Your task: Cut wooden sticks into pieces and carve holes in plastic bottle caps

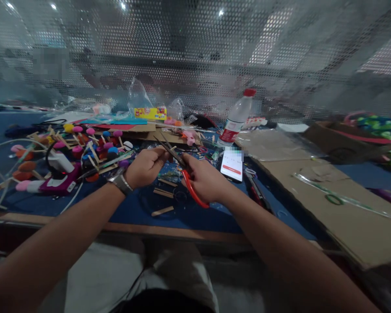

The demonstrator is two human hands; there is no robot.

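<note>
In my right hand [203,178] are scissors with a red handle [194,194]; their metal blades stand apart and point up and left. My left hand [149,166], with a watch on its wrist, is closed in a pinch beside the blades. A short bit of pale wooden stick [173,148] shows between its fingertips and the scissors, mostly hidden. Below the hands, several cut wooden craft sticks [163,211] lie on the blue tabletop [130,213].
Craft sticks with coloured clay lumps [112,150] crowd the left, around a purple power strip [60,179]. A red-capped bottle [233,124], a lit phone [232,165] and a utility knife [257,191] stand or lie right of the hands. Cardboard [339,208] covers the right side.
</note>
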